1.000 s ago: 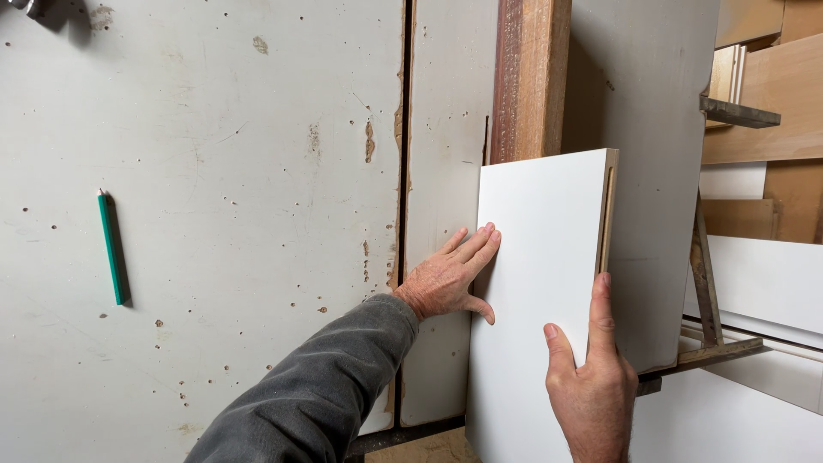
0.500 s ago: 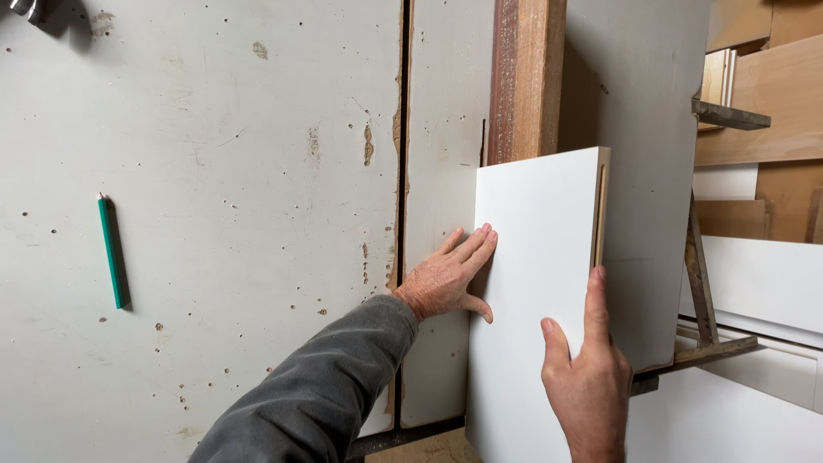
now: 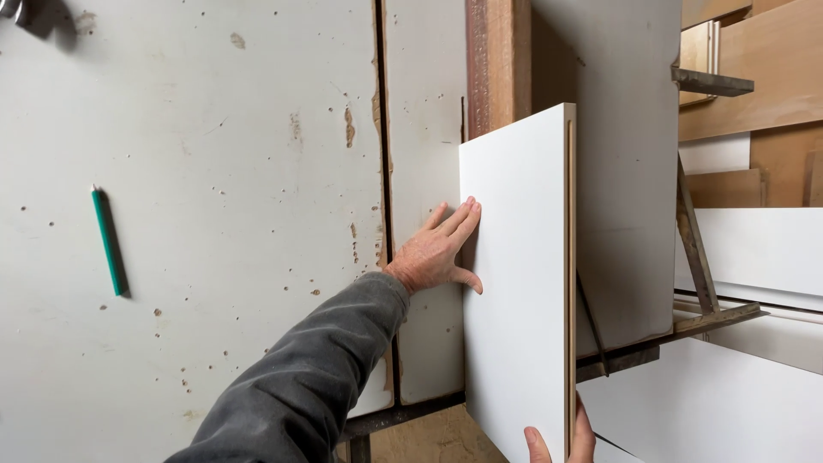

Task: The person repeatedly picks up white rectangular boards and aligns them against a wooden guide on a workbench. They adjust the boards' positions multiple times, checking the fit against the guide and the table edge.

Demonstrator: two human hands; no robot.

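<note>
Partly cropped, right hand point(image 3: 561, 441) grips panel point(image 3: 514, 283)

Left arm: enters from 6 o'clock, runs up toward 1 o'clock, clad in a grey sleeve to the wrist.

Left hand point(image 3: 437, 253): open and flat, back facing the camera, fingers point(image 3: 457, 219) straight and pressed together, pointing to about 1 o'clock. Thumb spread apart from them, pointing toward 4 o'clock. Nothing gripped; the hand lies in flat contact.

Right hand point(image 3: 561, 443): at the 6 o'clock edge of the view, mostly cut off. Thumb tip and part of the palm show, thumb pointing to 12 o'clock. Remaining fingers hidden; grip not readable.
</note>
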